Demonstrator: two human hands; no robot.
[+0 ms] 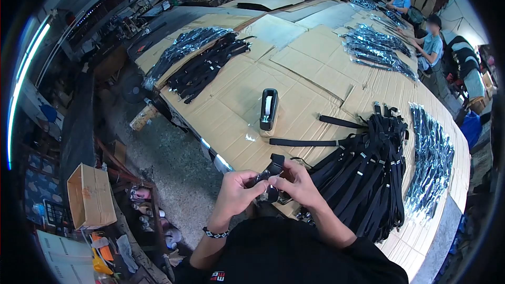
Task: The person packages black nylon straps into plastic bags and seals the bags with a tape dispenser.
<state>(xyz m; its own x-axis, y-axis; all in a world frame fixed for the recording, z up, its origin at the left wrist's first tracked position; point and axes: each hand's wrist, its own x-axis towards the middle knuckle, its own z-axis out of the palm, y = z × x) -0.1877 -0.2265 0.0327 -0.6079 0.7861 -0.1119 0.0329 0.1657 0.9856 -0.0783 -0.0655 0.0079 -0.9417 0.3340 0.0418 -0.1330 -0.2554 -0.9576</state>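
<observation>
My left hand (239, 193) and my right hand (299, 185) meet close to my body, at the near edge of the cardboard-covered table. Between them they grip a folded black strap (275, 164), its loop standing up above my fingers. Something shiny, perhaps clear plastic, shows at my left fingertips; its shape is hard to make out. Right of my right hand lies a big pile of black straps (363, 173) with metal buckles, two of them stretching leftward. A black tape dispenser (269, 109) stands on the cardboard beyond my hands.
Plastic-wrapped straps (428, 158) lie at the right edge, with another wrapped bunch (376, 47) farther back. Loose black straps (210, 66) lie at the far left. Several people (432, 47) sit along the far right side. A cardboard box (90, 197) stands at lower left.
</observation>
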